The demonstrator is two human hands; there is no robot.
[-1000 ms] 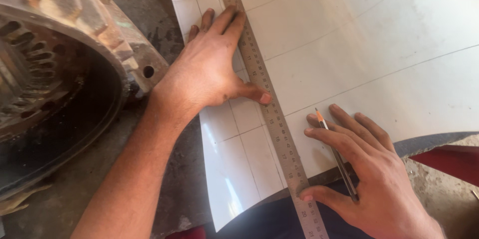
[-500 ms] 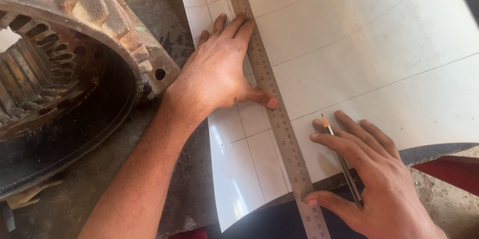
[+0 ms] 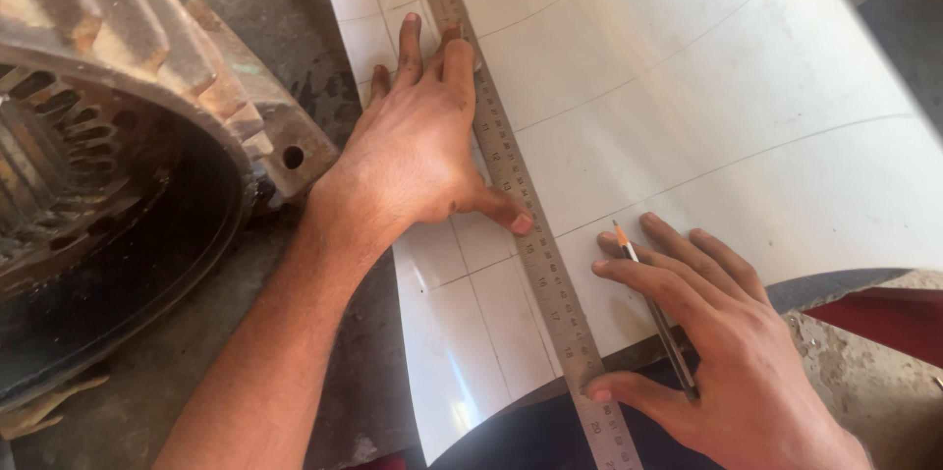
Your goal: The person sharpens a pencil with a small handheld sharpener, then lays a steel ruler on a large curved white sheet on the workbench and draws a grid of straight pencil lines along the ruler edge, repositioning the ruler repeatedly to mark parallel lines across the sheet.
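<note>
We see the left hand (image 3: 417,151) lying flat, palm down, fingers stretched forward and close together, thumb splayed out to the side with its tip pressed down. Its bare forearm runs back to the lower left. The right hand (image 3: 722,332) lies lower right, also palm down, fingers spread and extended toward the upper left, thumb reaching out along the near side. A thin shaft is pinned under its index finger.
</note>
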